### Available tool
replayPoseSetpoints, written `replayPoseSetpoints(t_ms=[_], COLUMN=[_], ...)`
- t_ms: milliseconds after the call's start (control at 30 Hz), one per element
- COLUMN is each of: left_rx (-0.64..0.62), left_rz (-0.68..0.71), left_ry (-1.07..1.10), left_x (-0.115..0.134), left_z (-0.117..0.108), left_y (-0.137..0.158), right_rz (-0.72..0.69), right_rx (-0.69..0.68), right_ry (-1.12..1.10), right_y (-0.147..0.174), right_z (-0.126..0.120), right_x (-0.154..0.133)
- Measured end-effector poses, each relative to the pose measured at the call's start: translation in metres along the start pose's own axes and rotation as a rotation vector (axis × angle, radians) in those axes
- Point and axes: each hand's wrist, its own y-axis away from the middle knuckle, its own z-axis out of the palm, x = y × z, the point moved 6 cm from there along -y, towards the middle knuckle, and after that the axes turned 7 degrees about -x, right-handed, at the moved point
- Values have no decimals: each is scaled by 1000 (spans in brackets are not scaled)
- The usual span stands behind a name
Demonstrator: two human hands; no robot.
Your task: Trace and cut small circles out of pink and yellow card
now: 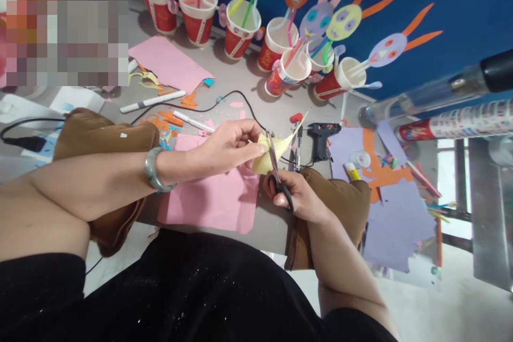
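Observation:
Between the fingers of my left hand [236, 141] is a piece of yellow paper [262, 163], with a thin curling strip reaching up and to the right. My right hand [296, 195] grips the black handles of a pair of scissors [274, 152], whose blades cross the yellow paper close to my left fingertips. Whether the blades are fully closed is hard to make out. Beneath my hands lies a sheet of pink paper [212, 197] on the grey table.
Red paper cups [200, 21] with paper faces line the back. A black glue gun [319, 141] stands right of the scissors, its cable crossing the table. Brown cushions [108, 133] lie under both forearms. Purple paper [401, 219], orange scraps and white markers [152, 101] lie around.

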Motion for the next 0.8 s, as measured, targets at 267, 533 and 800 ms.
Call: replayPoseSetpoints(t_ms=[267, 533, 800], left_rx=[0, 2, -4], left_rz=[-5, -4, -6], left_ry=[8, 26, 26], left_x=[-2, -2, 0], left_z=[1, 0, 1], left_y=[0, 1, 1], right_rz=[2, -1, -1], right_rx=[-1, -4, -1], right_ry=[-12, 12, 24], right_y=[-1, -1, 1], right_z=[1, 1, 0], right_x=[0, -1, 0])
